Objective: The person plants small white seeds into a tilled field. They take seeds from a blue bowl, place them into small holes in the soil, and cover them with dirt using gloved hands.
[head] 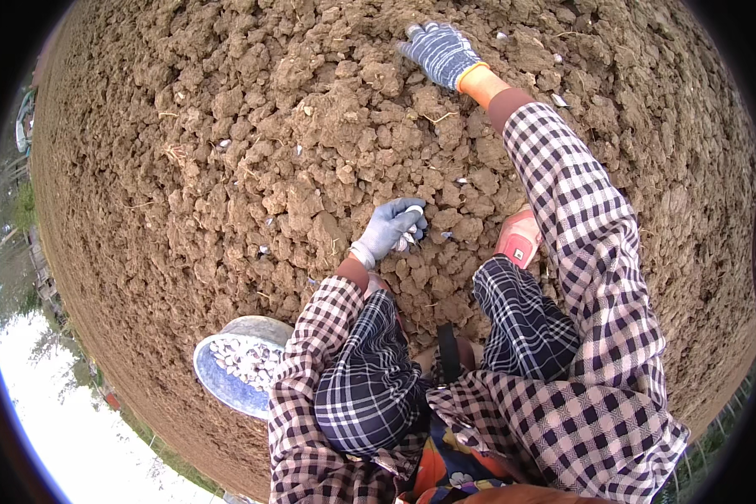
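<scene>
My left hand (pixel 387 232), in a grey coated glove, is closed around several whitish cloves (pixel 409 234) that look like garlic. One pale clove (pixel 414 210) shows between its thumb and fingers. Far out in front, my right hand (pixel 440 55) wears a blue-and-white striped knit glove with an orange cuff. Its fingers point down at the clods and are slightly blurred; whether anything is between them is hidden. Scattered cloves dot the brown soil (pixel 340 120), among them one clove (pixel 462 181) between my hands and another clove (pixel 559 100) beside my right wrist.
A blue-grey basin (pixel 239 327) of cloves (pixel 246 362) stands tilted on the soil beside my left arm. My pink shoe (pixel 520 239) is planted below my right arm. Cloddy ground with bits of straw (pixel 175 153) spreads all around. Greenery (pixel 22 208) lines the left edge.
</scene>
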`<state>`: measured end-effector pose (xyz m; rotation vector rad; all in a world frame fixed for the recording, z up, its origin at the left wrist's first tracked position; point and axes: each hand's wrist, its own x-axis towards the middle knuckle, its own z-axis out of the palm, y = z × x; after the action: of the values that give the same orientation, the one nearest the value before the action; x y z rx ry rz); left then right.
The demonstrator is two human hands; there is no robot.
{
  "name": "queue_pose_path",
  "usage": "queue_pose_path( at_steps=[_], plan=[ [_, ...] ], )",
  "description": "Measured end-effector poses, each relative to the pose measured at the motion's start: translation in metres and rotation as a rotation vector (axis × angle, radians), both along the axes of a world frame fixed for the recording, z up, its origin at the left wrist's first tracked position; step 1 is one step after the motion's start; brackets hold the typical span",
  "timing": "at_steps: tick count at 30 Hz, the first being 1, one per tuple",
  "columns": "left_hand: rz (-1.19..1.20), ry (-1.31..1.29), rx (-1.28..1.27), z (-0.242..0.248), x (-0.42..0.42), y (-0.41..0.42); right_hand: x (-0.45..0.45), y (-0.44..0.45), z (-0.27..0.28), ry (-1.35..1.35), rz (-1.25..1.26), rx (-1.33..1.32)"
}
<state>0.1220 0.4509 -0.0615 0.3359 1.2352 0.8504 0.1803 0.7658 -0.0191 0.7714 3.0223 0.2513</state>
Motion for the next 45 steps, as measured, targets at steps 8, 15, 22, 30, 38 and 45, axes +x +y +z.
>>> queue_pose_path(
  at_steps=[8, 15, 22, 30, 38, 45],
  plan=[
    [-0.032, -0.052, 0.042, -0.004, -0.001, 0.003, 0.025, 0.032, 0.005, 0.794, -0.192, -0.336],
    [0.177, -0.179, 0.019, 0.008, 0.000, 0.007, 0.029, -0.002, 0.019, 0.296, -0.091, -0.110],
    [0.044, 0.229, 0.205, 0.083, -0.050, 0.137, 0.049, 0.027, -0.019, 0.943, -0.295, -0.364],
    [0.136, 0.404, 0.155, 0.100, -0.091, 0.210, 0.034, -0.020, 0.032, 0.456, 0.013, 0.179],
    [-0.227, 0.710, 0.147, 0.077, -0.064, 0.242, 0.050, 0.002, -0.018, 0.315, -0.023, -0.154],
    [-0.126, 0.750, 0.196, 0.054, -0.065, 0.231, 0.055, 0.003, -0.019, 0.486, -0.038, -0.224]
  ],
)
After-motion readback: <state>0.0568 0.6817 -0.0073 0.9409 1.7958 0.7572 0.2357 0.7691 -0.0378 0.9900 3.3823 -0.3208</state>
